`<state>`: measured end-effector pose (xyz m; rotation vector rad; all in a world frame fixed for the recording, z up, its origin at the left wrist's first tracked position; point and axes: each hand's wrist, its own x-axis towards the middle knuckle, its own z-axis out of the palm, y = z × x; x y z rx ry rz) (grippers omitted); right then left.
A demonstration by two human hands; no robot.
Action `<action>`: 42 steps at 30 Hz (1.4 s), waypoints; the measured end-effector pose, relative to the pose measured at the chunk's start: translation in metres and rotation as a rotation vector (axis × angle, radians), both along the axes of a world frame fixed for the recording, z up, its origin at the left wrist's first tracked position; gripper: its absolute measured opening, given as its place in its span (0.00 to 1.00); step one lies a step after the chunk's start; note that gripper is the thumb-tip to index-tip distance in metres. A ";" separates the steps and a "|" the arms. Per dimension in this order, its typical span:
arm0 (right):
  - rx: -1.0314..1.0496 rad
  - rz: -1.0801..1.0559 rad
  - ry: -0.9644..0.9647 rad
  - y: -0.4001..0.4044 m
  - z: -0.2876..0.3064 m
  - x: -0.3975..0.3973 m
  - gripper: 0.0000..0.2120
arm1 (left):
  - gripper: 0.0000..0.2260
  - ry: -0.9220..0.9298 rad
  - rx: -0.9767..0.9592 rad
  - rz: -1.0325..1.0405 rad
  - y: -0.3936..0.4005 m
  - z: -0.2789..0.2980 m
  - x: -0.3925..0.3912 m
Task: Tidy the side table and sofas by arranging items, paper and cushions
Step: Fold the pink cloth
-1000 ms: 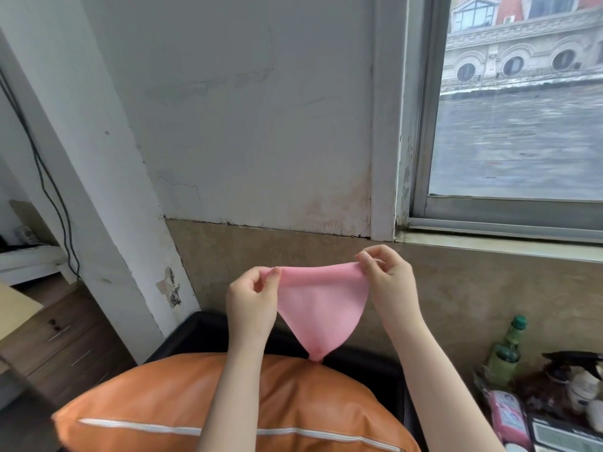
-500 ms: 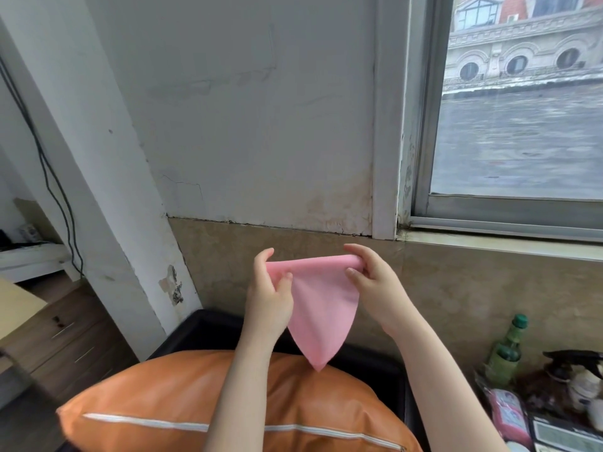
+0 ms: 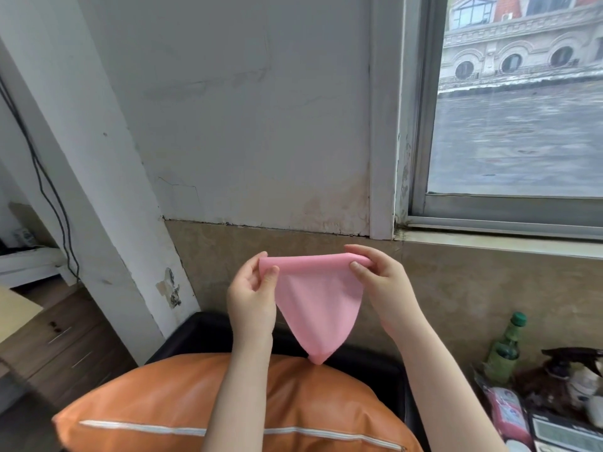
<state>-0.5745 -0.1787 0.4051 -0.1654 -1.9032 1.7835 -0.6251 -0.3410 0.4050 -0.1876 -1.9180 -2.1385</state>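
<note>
Both hands up at centre frame, in front of the tan tiled band of wall. Pink cloth [image 3: 318, 305] stretched between them, top edge level, the rest hanging down to a single point.

My left hand [image 3: 251, 301]: thumb and forefinger pinch the cloth's left top corner; the other fingers curl loosely behind it. My right hand [image 3: 383, 288]: thumb and fingers pressed together on the right top corner, cloth rolled a little over the fingertips.

The cloth's lower tip hangs just above, possibly touching, the orange cushion [image 3: 182, 409]; cannot tell which. The cushion fills the lower centre of the frame, white zip line running along its near side, and lies on a black sofa [image 3: 208, 334] whose edge shows behind it.

Lower right of frame: green bottle [image 3: 505, 347] upright, with a pink packet [image 3: 507, 411] nearer the bottom edge and a dark spray bottle [image 3: 574, 360] just beside. Upper right: window [image 3: 509, 102]. Left edge: wooden drawers [image 3: 62, 340].
</note>
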 end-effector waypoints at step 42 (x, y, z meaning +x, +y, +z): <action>-0.128 -0.178 0.113 -0.010 -0.006 -0.004 0.11 | 0.12 0.006 -0.129 -0.058 -0.011 0.002 -0.003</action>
